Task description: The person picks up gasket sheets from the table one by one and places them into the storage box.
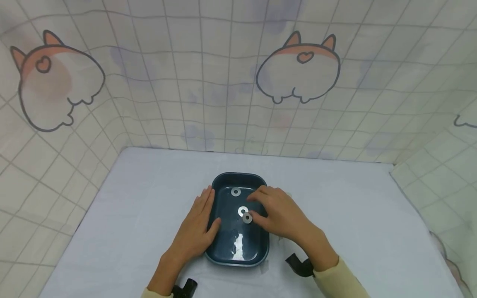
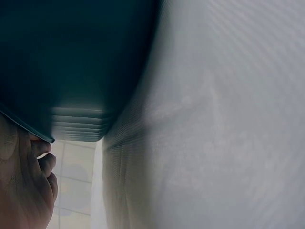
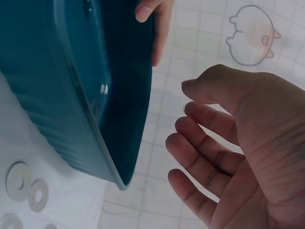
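A dark teal rectangular tray (image 1: 238, 244) stands on the white-covered table, with flat metal washers in it. One washer (image 1: 236, 191) lies toward the far end; a second washer (image 1: 243, 211) is near the middle, partly overlapped by a third washer (image 1: 247, 217) at the right thumb's tip. My left hand (image 1: 193, 229) holds the tray's left side, thumb over the rim and fingers along the outside. Over the tray's right side hovers my right hand (image 1: 281, 213), thumb and fingers apart; the right wrist view shows nothing between its fingers (image 3: 183, 150).
In the right wrist view, several more washers (image 3: 19, 182) lie on the table beside the tray; in the head view the right hand and arm cover much of that side. A tiled-pattern curtain (image 1: 208, 82) with cartoon animals surrounds the table (image 1: 343, 203).
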`<control>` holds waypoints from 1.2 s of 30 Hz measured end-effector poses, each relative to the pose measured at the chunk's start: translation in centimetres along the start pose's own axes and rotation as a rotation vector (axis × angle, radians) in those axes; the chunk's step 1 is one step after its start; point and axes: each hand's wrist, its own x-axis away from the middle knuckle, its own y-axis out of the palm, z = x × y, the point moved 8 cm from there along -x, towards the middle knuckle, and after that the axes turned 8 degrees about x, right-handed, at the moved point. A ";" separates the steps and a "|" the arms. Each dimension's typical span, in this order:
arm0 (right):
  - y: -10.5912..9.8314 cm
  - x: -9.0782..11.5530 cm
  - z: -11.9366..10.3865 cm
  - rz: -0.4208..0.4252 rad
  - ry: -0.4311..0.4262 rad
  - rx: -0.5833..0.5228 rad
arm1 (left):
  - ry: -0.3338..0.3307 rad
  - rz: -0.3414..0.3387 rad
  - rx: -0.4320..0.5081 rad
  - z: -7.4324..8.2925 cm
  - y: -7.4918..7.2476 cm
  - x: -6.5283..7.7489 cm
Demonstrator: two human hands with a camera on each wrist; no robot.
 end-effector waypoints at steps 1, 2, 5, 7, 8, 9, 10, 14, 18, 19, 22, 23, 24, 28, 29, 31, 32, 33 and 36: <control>-0.2 0.0 0.0 0.001 -0.001 0.001 | -0.003 0.003 0.001 0.0 -0.1 -0.1; -0.5 -0.1 0.1 0.001 -0.001 -0.001 | -0.005 0.007 0.004 0.0 -0.2 -0.1; -1.0 -0.1 0.4 0.006 0.001 -0.005 | -0.007 0.014 0.008 0.0 -0.4 -0.3; -1.2 0.0 0.7 0.005 0.008 0.005 | -0.009 0.016 0.009 -0.1 -0.5 -0.3; -1.2 0.1 0.9 0.002 0.016 0.007 | -0.008 0.016 0.009 0.0 -0.5 -0.4; -1.3 0.1 1.1 0.000 0.023 0.012 | -0.007 0.018 0.007 0.0 -0.5 -0.4; -1.4 0.2 1.4 -0.002 0.031 0.018 | -0.007 0.018 0.008 0.0 -0.5 -0.5; -1.5 0.8 2.6 -0.012 0.071 0.037 | 0.001 0.028 0.007 0.1 -0.5 -0.6; -1.3 1.9 4.2 -0.016 0.136 0.048 | 0.018 0.034 0.007 0.2 -0.5 -0.6; -1.1 2.2 4.5 -0.018 0.157 0.043 | 0.021 0.034 0.005 0.2 -0.5 -0.6; -0.7 3.2 5.5 -0.005 0.195 0.029 | 0.022 0.030 0.000 0.2 -0.4 -0.4; -0.5 3.6 5.8 0.001 0.204 0.020 | 0.022 0.029 -0.001 0.1 -0.4 -0.3; -0.3 3.9 6.0 0.013 0.209 0.010 | 0.020 0.027 -0.002 0.1 -0.4 -0.1; 0.1 4.8 6.8 0.047 0.224 -0.009 | 0.016 0.023 -0.002 0.1 -0.3 0.1; 0.2 4.9 6.9 0.051 0.229 -0.013 | 0.015 0.023 -0.002 0.1 -0.3 0.2; 0.5 5.2 7.3 0.050 0.250 -0.016 | 0.019 0.026 -0.001 0.1 -0.2 0.2; 0.6 5.4 7.5 0.048 0.259 -0.018 | 0.020 0.026 -0.002 0.1 -0.2 0.2; 0.7 5.6 7.6 0.047 0.270 -0.020 | 0.020 0.027 -0.003 0.1 -0.2 0.2; 1.2 6.1 8.2 0.043 0.303 -0.028 | 0.020 0.030 -0.005 0.0 -0.2 0.1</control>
